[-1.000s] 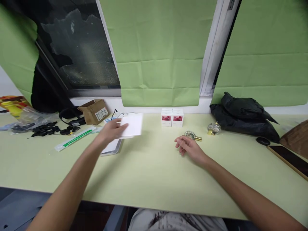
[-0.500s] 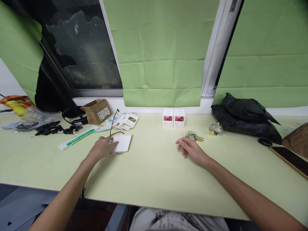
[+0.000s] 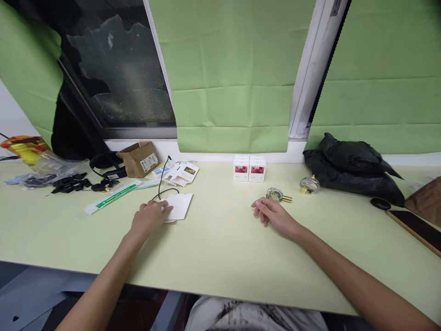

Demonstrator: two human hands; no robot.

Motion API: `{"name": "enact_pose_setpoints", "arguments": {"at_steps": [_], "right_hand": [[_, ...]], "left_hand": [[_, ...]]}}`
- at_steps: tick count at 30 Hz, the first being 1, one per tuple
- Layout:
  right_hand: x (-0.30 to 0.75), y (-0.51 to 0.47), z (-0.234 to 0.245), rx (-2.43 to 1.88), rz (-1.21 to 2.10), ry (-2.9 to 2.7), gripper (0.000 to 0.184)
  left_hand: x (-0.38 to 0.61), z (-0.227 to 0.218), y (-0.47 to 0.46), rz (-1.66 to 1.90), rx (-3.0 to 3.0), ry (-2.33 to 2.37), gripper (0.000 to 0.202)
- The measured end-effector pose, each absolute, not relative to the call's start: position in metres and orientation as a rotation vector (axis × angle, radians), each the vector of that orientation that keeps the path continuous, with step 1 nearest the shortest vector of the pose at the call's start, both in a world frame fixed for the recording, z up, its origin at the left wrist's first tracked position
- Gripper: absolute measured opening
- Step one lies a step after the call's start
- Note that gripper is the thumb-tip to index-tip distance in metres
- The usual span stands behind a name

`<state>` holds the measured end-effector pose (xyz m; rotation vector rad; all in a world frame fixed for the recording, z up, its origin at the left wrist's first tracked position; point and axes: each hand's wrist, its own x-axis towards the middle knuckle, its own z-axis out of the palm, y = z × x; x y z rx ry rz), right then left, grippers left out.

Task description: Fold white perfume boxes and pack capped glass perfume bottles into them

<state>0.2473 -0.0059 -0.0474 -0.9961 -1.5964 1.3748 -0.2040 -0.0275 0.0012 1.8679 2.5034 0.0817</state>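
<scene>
At the left of the table my left hand [image 3: 150,217] grips the left edge of a flat white piece [image 3: 179,206], which looks like a folded-flat carton; the thumb lies over it and the other fingers are partly hidden. A thin black cable [image 3: 160,186] loops just behind that hand. My right hand [image 3: 274,214] rests on the table, fingers loosely bent and apart, holding nothing. Right behind it lies a clear glass perfume bottle [image 3: 274,194] with a gold neck. Several small white boxes [image 3: 249,169] with pink pictures stand together near the wall.
More flat white cartons [image 3: 184,173] and a torn brown box [image 3: 139,161] lie at the back left, near a green-and-white packet [image 3: 115,196] and black parts [image 3: 70,183]. To the right are a round bottle [image 3: 309,185], black bags [image 3: 351,170] and a phone [image 3: 420,230].
My left hand has slid slightly right and toward me with the flat white carton. My right hand has stayed in place.
</scene>
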Motion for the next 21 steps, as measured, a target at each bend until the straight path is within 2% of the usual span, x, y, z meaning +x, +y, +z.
{"name": "enact_pose_setpoints", "arguments": {"at_steps": [4, 7, 21], "right_hand": [[0.248, -0.007, -0.047, -1.002, 1.369, -1.616, 0.044], [0.248, -0.007, -0.047, -0.993, 1.363, -1.624, 0.045], [0.249, -0.008, -0.045, -0.978, 1.376, -1.653, 0.047]], "left_hand": [[-0.190, 0.006, -0.036, 0.101, 1.843, 2.522, 0.067], [-0.188, 0.006, -0.033, 0.169, 1.786, 2.531, 0.081], [-0.258, 0.025, 0.010, 0.220, 1.643, 2.399, 0.119]]}}
